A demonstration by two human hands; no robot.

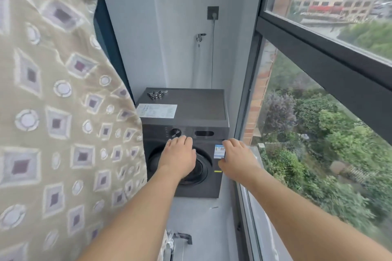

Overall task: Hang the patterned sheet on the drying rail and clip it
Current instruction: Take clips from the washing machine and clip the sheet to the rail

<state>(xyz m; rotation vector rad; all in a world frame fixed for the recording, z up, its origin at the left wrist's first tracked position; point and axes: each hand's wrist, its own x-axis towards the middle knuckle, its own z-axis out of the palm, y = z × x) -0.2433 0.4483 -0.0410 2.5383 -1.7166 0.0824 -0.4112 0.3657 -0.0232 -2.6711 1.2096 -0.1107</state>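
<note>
While the patterned sheet [55, 112] hangs at the left, both hands — left hand [178, 155], right hand [237, 158] — reach forward, relaxed, holding nothing.

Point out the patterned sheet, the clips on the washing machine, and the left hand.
patterned sheet [53, 112]: head view, middle of the hanging fabric.
clips [157, 94]: head view, centre of the small pile on the washing machine [197, 108] top.
left hand [179, 154]: head view, back of the hand.

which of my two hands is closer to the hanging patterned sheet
Your left hand: it reaches beside the beige diamond-patterned sheet, while your right hand is over by the window.
</note>
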